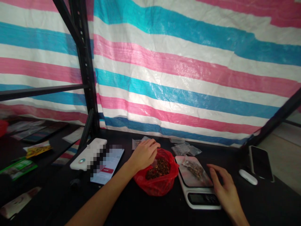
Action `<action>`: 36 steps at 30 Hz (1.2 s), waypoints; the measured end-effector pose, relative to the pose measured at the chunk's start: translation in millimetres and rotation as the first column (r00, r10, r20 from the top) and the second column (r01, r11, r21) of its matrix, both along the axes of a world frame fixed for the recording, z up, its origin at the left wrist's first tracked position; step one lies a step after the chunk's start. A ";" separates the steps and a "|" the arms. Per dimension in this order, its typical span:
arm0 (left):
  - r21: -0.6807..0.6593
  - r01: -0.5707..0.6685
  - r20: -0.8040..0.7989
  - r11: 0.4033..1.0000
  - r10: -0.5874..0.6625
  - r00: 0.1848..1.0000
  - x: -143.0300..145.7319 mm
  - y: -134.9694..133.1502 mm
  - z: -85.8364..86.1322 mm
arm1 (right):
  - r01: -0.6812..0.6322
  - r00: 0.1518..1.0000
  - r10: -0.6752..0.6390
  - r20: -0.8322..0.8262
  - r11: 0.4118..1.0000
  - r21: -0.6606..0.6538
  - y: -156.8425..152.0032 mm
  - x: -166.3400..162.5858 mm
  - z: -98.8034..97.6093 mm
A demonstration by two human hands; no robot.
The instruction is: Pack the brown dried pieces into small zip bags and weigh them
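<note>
On the near tabletop, the red bag of dark pieces stands just beside the scale; a filled sachet lies on the pan. The right hand is at the scale's right edge, grip wide, holding nothing visible. The left hand is at the bag's far rim; its grip contents cannot be determined. Weighing appears in hand; the next move calls for an unloaded pan edge. Room exists in front of the bag; clear sachets and the striped sheet bound the rear.
</note>
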State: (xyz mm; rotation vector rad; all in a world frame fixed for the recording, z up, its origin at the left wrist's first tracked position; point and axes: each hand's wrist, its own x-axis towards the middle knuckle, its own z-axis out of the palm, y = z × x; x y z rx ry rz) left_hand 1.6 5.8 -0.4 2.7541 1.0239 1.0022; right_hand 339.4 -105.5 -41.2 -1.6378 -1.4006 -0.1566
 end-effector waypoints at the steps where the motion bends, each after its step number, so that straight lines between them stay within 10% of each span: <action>1: 0.008 -0.003 -0.020 1.000 0.003 1.000 0.1 -0.8 0.6 | -0.027 0.999 0.027 0.038 1.000 0.001 1.1 -4.2 5.3; 9: 0.032 0.005 -0.089 0.999 -0.003 0.996 3.3 -5.0 -0.3 | -0.147 0.915 0.204 0.347 0.972 -0.185 24.6 -33.5 32.5; 14: -0.096 0.090 0.151 0.991 -0.075 0.986 6.7 -9.0 0.6 | -0.207 0.931 0.238 0.277 0.969 -0.138 40.0 -44.6 32.5; 20: -0.334 0.258 0.515 0.907 -0.054 0.855 14.2 -12.1 0.0 | -0.352 0.936 0.347 0.062 0.926 0.137 67.4 -126.6 60.7; 27: -0.397 0.271 0.756 0.877 0.144 0.639 15.8 3.9 -5.5 | -0.565 0.817 0.538 0.206 0.819 0.101 83.4 -183.2 61.5; 36: -0.354 0.180 0.583 0.918 0.066 0.810 5.6 -3.0 0.0 | -0.496 0.856 0.459 0.238 0.858 0.129 81.6 -158.4 54.5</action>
